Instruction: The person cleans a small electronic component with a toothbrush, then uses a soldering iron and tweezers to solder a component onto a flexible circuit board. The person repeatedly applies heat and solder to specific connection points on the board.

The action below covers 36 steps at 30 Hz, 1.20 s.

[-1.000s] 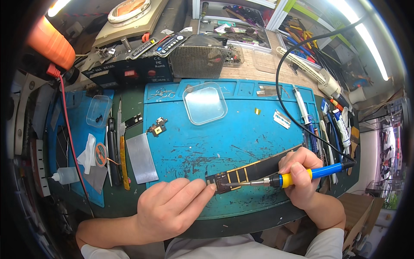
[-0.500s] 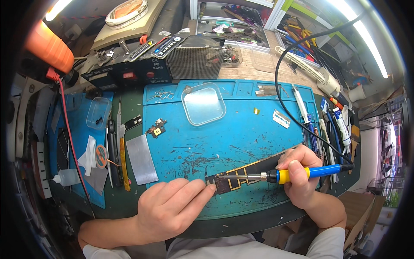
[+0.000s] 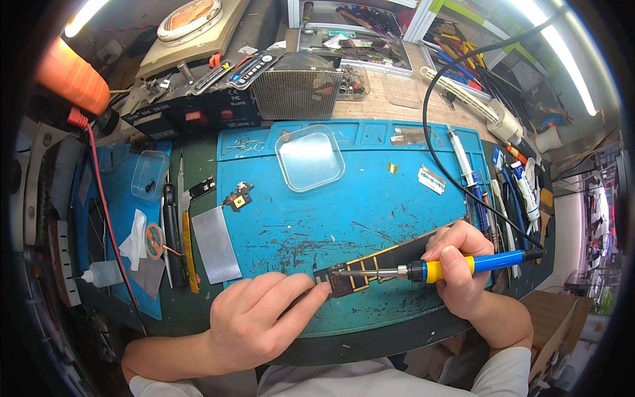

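A long dark circuit board (image 3: 387, 263) with gold-edged rectangles lies slantwise across the blue work mat (image 3: 304, 228). My left hand (image 3: 261, 314) is closed, thumb and fingers pinched at the board's left end; the fingers hide part of that end. In my right hand (image 3: 458, 264) is a soldering iron with a blue and yellow handle (image 3: 493, 263), held much like a pen. Its metal shaft points left, and the tip is at the board's left part, close to my left fingertips. Contact between tip and board is too fine to make out.
A clear plastic dish (image 3: 309, 159) and a razor blade (image 3: 431, 179) are on the mat. To the left lie a metal plate (image 3: 216, 245) and a small circuit piece (image 3: 237, 196). The iron's black cable (image 3: 433, 142) arcs over the right side, near a syringe (image 3: 462, 155).
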Available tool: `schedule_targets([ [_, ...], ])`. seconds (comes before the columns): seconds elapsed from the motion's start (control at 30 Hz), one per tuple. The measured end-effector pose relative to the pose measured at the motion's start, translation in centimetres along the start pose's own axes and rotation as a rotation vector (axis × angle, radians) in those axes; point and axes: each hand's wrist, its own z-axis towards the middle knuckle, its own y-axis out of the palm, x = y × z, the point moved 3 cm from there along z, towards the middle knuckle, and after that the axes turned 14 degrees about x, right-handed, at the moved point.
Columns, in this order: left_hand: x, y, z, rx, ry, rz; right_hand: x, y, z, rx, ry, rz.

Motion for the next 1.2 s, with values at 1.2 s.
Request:
schedule_targets([
  [1.2,-0.09,-0.17,-0.55,0.014,0.187,0.033,-0.57,-0.05,0.28,-0.106,-0.016,-0.023],
])
